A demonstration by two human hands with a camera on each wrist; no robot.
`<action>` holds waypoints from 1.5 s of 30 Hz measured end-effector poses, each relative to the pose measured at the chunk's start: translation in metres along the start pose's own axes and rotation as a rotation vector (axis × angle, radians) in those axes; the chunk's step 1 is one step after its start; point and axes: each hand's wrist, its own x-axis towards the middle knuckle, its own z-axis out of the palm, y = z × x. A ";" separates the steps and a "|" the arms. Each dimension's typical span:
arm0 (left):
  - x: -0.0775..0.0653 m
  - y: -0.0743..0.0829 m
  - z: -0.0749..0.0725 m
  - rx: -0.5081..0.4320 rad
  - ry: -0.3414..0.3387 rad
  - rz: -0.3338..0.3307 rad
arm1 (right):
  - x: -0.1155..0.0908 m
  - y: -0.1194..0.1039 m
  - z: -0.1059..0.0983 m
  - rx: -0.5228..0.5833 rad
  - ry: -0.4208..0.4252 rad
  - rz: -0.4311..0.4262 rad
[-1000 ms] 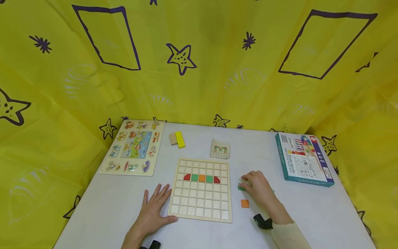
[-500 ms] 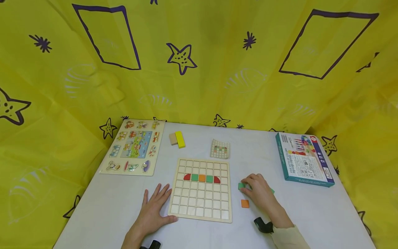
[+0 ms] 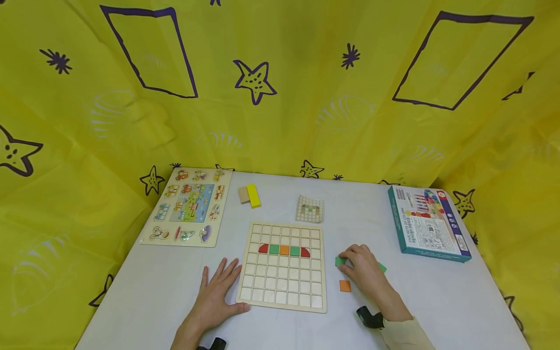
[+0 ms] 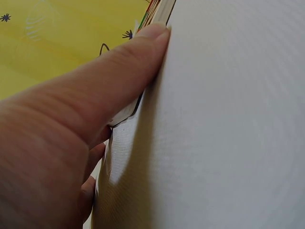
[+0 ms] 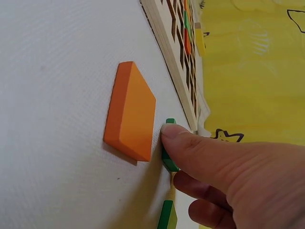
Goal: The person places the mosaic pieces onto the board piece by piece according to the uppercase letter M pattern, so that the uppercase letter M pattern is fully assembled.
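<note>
On the white table lies a wooden grid board (image 3: 282,282), with a row of red, green and orange pieces set in its cells. My left hand (image 3: 214,296) rests flat at the board's left side, fingers spread; its thumb (image 4: 119,71) lies against the near left corner. To the right of the board, my right hand (image 3: 365,270) pinches a green square tile (image 3: 340,261) at its edge between thumb (image 5: 190,148) and fingers. An orange square tile (image 3: 345,286) lies just nearer. Another green piece (image 3: 382,268) shows from behind the right hand, partly hidden.
A small pattern card (image 3: 309,210) lies beyond the board. Yellow and plain wood blocks (image 3: 253,196) are to its left. At the far left is a picture puzzle (image 3: 192,201); at the far right, a flat game box (image 3: 430,226). A yellow curtain (image 3: 288,131) surrounds the table.
The green tile at my right fingertips looked darker and more tilted a second ago; it now appears flatter. My right hand has shifted slightly. The left hand and board have stayed put.
</note>
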 end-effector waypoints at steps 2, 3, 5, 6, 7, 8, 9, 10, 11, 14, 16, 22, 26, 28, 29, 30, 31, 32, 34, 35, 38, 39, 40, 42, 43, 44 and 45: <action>0.000 0.000 0.000 0.000 0.001 0.001 | 0.000 0.000 0.001 -0.001 0.001 -0.002; 0.000 0.000 0.000 -0.001 0.001 0.002 | 0.000 0.000 0.001 -0.001 0.003 -0.003; 0.000 0.000 0.000 -0.001 0.000 0.002 | 0.000 0.001 0.002 -0.001 0.005 -0.004; 0.000 0.000 0.000 -0.002 -0.001 0.002 | 0.000 0.001 0.002 -0.001 0.006 -0.004; 0.000 0.000 0.000 -0.002 -0.003 0.001 | 0.000 0.001 0.002 -0.001 0.007 -0.003; 0.000 0.000 0.000 -0.002 -0.004 0.001 | 0.000 0.001 0.002 -0.001 0.007 -0.002; 0.000 0.000 0.000 -0.002 -0.005 0.000 | 0.000 0.001 0.002 -0.001 0.008 0.000; 0.000 0.000 0.000 -0.003 -0.006 -0.001 | 0.000 0.000 0.002 0.000 0.008 0.003; 0.000 0.000 0.000 -0.003 -0.007 -0.002 | 0.000 0.000 0.002 0.001 0.008 0.007; 0.000 0.000 0.000 -0.004 -0.006 -0.002 | 0.001 -0.001 0.002 0.005 0.006 0.020; 0.000 -0.001 0.000 -0.003 -0.006 -0.001 | 0.002 -0.003 0.002 0.011 0.006 0.026; 0.001 -0.001 0.000 -0.003 -0.008 0.000 | 0.009 -0.007 0.002 0.017 0.026 0.013; 0.000 -0.001 0.000 -0.003 -0.006 0.001 | 0.014 -0.012 0.003 0.024 0.029 0.008; 0.000 -0.001 0.000 -0.005 -0.004 0.001 | 0.016 -0.014 0.003 0.032 0.032 0.001; 0.000 -0.001 0.000 -0.006 -0.004 0.000 | 0.017 -0.016 0.003 0.033 0.033 -0.003; 0.000 -0.001 0.000 -0.007 -0.002 0.000 | 0.019 -0.017 0.003 0.033 0.037 -0.013; 0.000 -0.001 0.000 -0.007 -0.003 -0.002 | 0.020 -0.018 0.003 0.035 0.039 -0.020; 0.000 -0.001 0.000 -0.007 -0.003 -0.003 | 0.022 -0.019 0.004 0.033 0.038 -0.024; 0.000 0.000 0.000 -0.008 -0.001 -0.004 | 0.025 -0.022 0.004 0.028 0.035 -0.030; 0.001 0.000 0.000 -0.009 0.000 -0.005 | 0.027 -0.023 0.004 0.027 0.031 -0.032; 0.001 0.000 0.000 -0.013 0.007 -0.005 | 0.031 -0.028 0.006 0.038 0.014 -0.027; 0.001 0.000 0.000 -0.014 0.009 -0.004 | 0.032 -0.030 0.006 0.042 0.012 -0.031; 0.001 0.000 0.000 -0.014 0.010 -0.005 | 0.033 -0.032 0.007 0.047 0.011 -0.035; 0.000 0.000 0.001 -0.016 0.016 0.001 | 0.035 -0.036 0.008 0.054 0.017 -0.051; 0.000 0.000 0.001 -0.015 0.016 0.000 | 0.035 -0.038 0.008 0.055 0.022 -0.059; 0.000 0.000 0.001 -0.013 0.017 0.001 | 0.036 -0.039 0.009 0.056 0.026 -0.067; 0.000 0.000 0.001 -0.011 0.018 0.002 | 0.037 -0.041 0.010 0.056 0.029 -0.073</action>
